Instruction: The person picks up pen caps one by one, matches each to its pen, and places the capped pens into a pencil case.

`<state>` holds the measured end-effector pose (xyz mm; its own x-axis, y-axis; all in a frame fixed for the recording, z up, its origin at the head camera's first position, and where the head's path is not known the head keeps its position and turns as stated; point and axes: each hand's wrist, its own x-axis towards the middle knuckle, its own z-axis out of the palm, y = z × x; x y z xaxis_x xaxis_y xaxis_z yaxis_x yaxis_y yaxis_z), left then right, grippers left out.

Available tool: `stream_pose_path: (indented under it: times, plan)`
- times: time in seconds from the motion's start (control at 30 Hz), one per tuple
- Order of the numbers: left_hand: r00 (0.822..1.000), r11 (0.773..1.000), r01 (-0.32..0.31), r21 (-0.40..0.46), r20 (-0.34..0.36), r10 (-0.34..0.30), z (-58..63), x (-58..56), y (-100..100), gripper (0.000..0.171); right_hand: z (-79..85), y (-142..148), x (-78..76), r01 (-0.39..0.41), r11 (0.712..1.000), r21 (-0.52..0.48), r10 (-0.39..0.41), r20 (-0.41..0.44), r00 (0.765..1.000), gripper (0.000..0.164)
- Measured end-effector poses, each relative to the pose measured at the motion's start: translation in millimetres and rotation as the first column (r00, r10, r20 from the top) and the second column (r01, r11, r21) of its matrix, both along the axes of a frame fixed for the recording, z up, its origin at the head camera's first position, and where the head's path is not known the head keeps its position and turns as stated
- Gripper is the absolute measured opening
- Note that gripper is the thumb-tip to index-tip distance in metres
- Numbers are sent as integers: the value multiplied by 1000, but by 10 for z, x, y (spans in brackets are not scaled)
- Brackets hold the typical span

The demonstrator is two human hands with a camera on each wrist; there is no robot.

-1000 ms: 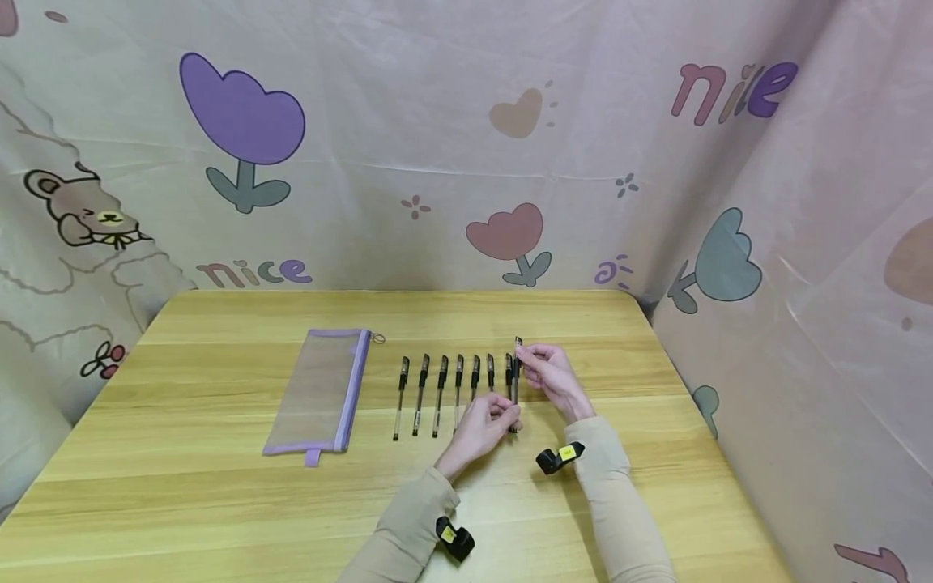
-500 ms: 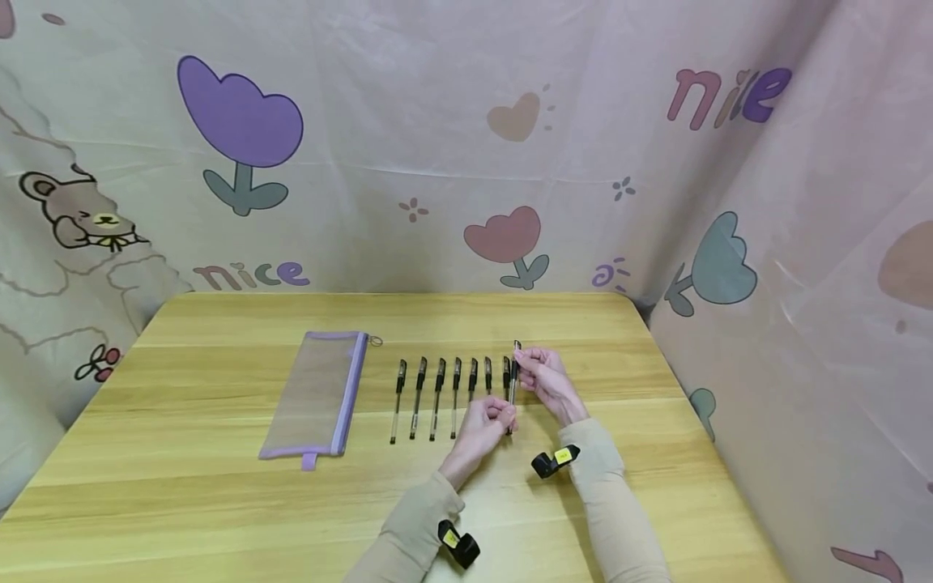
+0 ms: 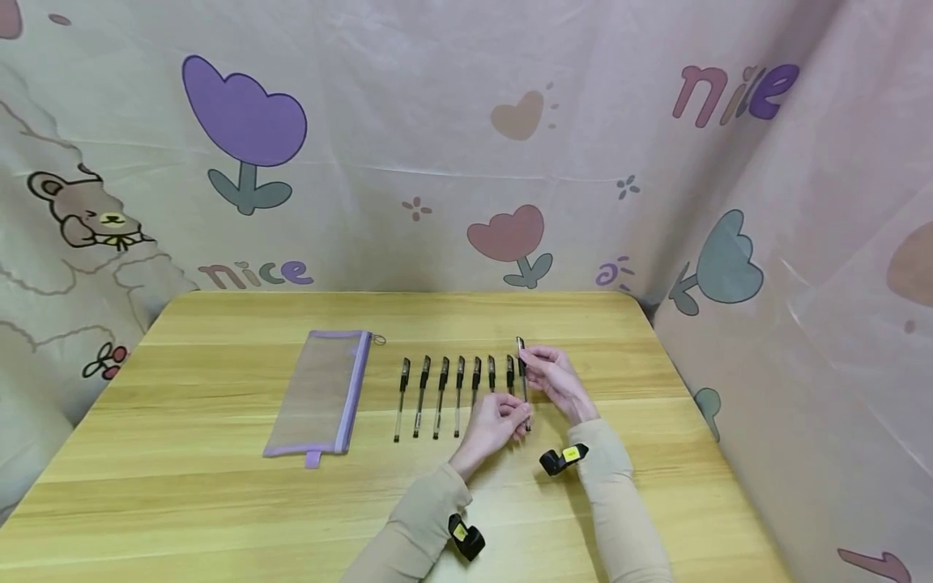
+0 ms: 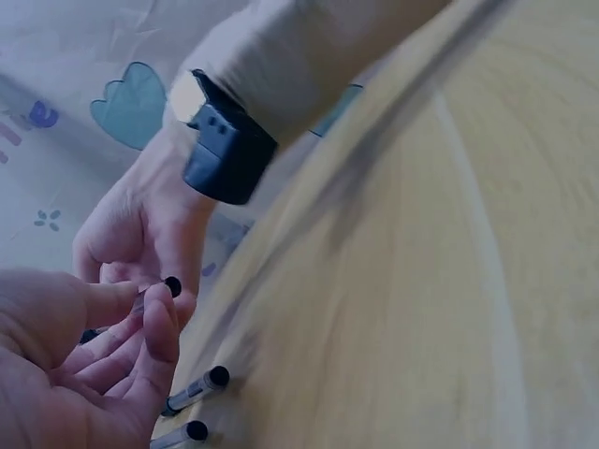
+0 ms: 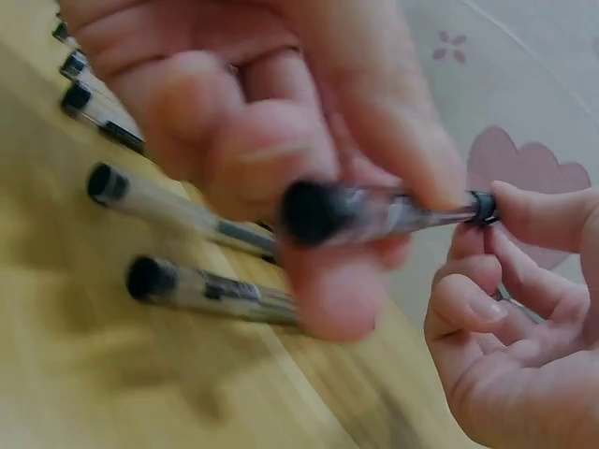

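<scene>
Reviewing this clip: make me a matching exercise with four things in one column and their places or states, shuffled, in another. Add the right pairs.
Things
1. Left hand
2. Right hand
3. Mesh pouch
4. Row of pens

Places or states
A. Purple-edged, lying flat on the table
B. Pinches the held pen toward its end farther from the person
C. Side by side, between the pouch and the held pen
D. Pinches the held pen toward its end nearer the person

Right pairs: 1-D, 2-B, 3-A, 4-C
</scene>
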<state>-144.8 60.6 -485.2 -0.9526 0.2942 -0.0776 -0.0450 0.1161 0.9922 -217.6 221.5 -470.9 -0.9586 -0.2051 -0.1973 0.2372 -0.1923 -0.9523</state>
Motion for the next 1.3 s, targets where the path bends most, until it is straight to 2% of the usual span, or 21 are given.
stream_pose_path:
  times: [0.07, 0.17, 0.27, 0.4, 0.53, 0.73, 0.9, 1.07, 1.3]
  plan:
    - [999, 999, 7, -45, -42, -9, -8, 2, 15, 17, -14, 39, -13, 4, 1000, 10, -4, -1, 1000, 13]
    - [987, 988, -5, -157, -157, -20, -18, 10, 38, 18, -49, 76, -42, 25, 998, 59, -25, -8, 1000, 14]
    - [963, 951, -44, -305, -265, -40, -47, 17, 64, 17, -105, 102, -76, 67, 987, 144, -67, -2, 998, 9]
    - [943, 907, -80, -414, -326, -66, -91, 16, 82, 7, -182, 119, -122, 105, 959, 263, -107, -8, 994, 22]
    - [934, 899, -87, -430, -348, -76, -110, 14, 85, 2, -226, 120, -149, 121, 940, 320, -116, -33, 993, 28]
    - [937, 881, -93, -464, -340, -79, -94, 31, 93, 17, -236, 102, -151, 156, 904, 398, -142, -66, 988, 28]
    - [931, 867, -111, -486, -357, -81, -99, 29, 103, 21, -240, 78, -149, 187, 861, 474, -160, -98, 982, 27]
    - [928, 866, -113, -487, -364, -84, -91, 33, 107, 18, -257, 68, -150, 205, 824, 528, -164, -124, 979, 25]
    - [930, 881, -101, -462, -358, -81, -89, 41, 103, 20, -259, 59, -138, 233, 804, 547, -170, -164, 972, 21]
